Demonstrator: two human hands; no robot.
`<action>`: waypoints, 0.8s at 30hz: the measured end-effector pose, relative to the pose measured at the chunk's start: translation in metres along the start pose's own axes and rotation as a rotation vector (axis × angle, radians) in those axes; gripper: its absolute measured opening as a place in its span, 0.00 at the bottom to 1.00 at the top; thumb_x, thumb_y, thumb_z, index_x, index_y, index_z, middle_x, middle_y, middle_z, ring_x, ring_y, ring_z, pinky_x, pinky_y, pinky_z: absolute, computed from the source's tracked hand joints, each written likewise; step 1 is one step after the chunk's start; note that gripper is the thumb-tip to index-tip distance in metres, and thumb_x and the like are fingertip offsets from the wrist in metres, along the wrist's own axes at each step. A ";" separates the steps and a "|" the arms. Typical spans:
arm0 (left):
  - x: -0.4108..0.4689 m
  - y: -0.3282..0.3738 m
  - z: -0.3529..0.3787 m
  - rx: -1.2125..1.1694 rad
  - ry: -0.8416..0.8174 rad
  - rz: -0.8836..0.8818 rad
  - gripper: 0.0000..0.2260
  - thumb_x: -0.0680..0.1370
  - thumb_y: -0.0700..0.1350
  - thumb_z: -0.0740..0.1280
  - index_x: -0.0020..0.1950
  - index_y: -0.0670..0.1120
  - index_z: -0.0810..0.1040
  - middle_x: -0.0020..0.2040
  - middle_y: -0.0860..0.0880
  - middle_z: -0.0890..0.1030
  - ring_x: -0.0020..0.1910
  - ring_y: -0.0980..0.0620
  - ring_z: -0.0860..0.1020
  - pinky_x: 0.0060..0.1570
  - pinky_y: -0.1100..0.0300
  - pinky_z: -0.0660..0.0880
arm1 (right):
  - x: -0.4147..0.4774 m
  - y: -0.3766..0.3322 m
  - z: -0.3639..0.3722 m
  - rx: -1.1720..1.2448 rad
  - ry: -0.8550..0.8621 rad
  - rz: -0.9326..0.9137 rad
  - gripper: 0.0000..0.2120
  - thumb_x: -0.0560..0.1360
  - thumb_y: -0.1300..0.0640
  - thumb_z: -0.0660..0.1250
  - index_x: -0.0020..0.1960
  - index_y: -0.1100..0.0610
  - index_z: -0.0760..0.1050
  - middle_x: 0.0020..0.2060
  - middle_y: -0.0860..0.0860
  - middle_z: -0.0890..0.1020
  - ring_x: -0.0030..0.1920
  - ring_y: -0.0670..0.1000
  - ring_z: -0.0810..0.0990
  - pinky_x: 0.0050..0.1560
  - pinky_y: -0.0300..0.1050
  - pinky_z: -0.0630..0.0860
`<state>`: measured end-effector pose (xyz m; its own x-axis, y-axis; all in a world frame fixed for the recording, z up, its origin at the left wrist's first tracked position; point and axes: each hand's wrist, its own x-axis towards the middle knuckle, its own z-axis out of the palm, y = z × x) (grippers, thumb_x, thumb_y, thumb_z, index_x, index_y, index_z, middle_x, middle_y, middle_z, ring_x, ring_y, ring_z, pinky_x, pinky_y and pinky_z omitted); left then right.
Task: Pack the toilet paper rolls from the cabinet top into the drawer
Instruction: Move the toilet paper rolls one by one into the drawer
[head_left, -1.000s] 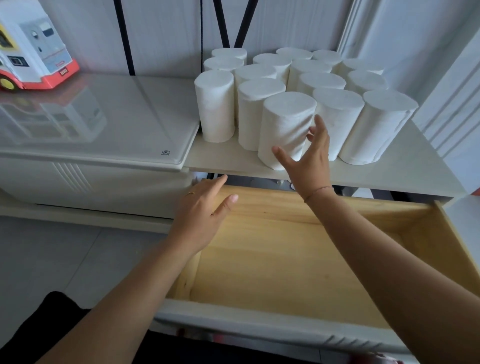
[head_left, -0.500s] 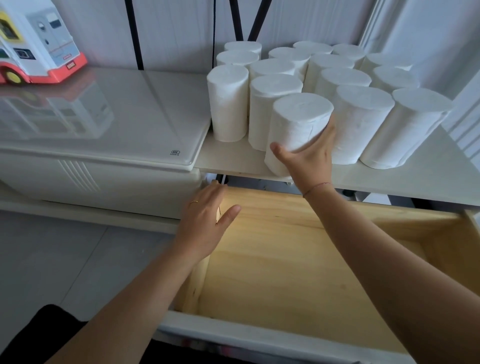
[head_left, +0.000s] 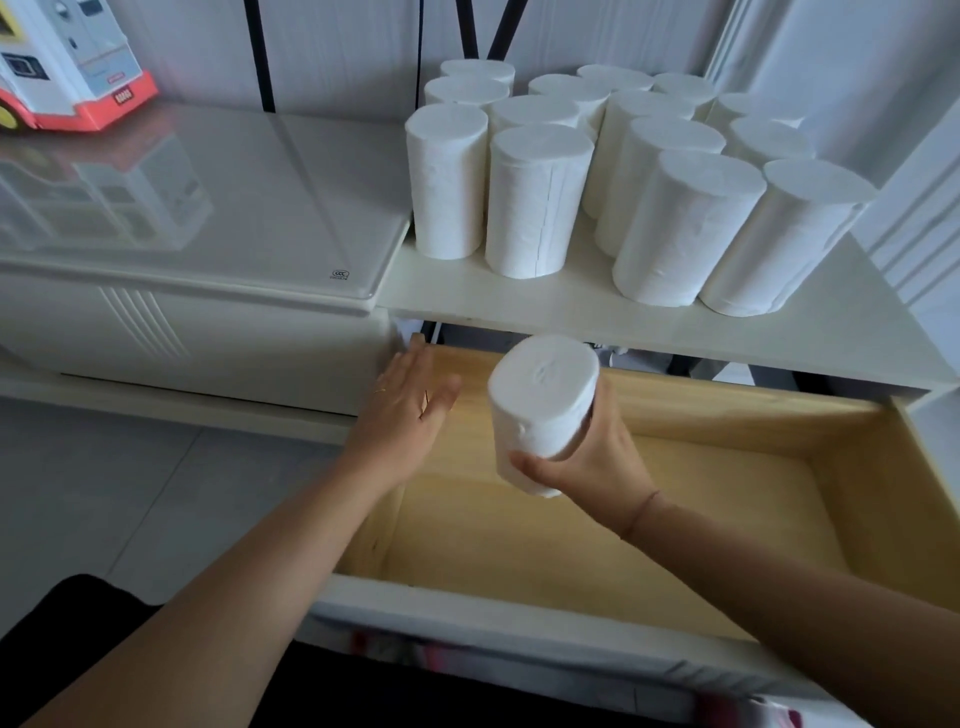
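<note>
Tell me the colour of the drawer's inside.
Pale yellowish wood inside the drawer, seen in the head view.

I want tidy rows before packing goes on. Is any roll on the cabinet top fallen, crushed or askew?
Nothing stands out. The rolls on the cabinet top all stand upright in a close cluster. The one roll off it is in the right hand, above the open drawer.

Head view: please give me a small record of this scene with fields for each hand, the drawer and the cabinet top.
right hand: right hand grips one white toilet paper roll above the drawer
left hand: left hand open, empty, at the drawer's left back corner
drawer: open pale wooden drawer, no rolls inside
cabinet top: white cabinet top holds a cluster of upright white rolls
</note>
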<state>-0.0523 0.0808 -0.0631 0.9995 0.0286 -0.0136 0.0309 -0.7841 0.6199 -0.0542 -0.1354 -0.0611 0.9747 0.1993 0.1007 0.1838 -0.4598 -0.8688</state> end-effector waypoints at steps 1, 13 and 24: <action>0.000 0.000 0.000 0.014 -0.004 0.000 0.33 0.75 0.67 0.44 0.77 0.53 0.47 0.77 0.57 0.43 0.75 0.57 0.43 0.71 0.56 0.43 | 0.000 0.007 0.003 -0.011 -0.015 0.015 0.46 0.58 0.47 0.81 0.67 0.42 0.55 0.62 0.43 0.70 0.62 0.43 0.70 0.56 0.30 0.66; 0.001 -0.006 0.004 0.097 -0.041 0.013 0.34 0.76 0.66 0.43 0.77 0.50 0.49 0.77 0.56 0.39 0.75 0.55 0.40 0.72 0.53 0.42 | 0.007 0.055 0.023 -0.033 -0.068 0.084 0.49 0.57 0.45 0.80 0.68 0.42 0.54 0.61 0.42 0.68 0.61 0.43 0.68 0.58 0.40 0.66; 0.002 -0.008 0.004 0.107 -0.047 0.010 0.36 0.75 0.68 0.42 0.77 0.49 0.50 0.77 0.58 0.39 0.75 0.57 0.39 0.72 0.53 0.43 | 0.008 0.056 0.008 0.005 -0.250 0.211 0.53 0.61 0.48 0.81 0.72 0.43 0.48 0.62 0.42 0.69 0.64 0.46 0.69 0.61 0.38 0.66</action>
<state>-0.0507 0.0848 -0.0709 0.9989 -0.0066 -0.0464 0.0191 -0.8460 0.5328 -0.0373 -0.1528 -0.1132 0.9297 0.3072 -0.2033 -0.0197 -0.5095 -0.8602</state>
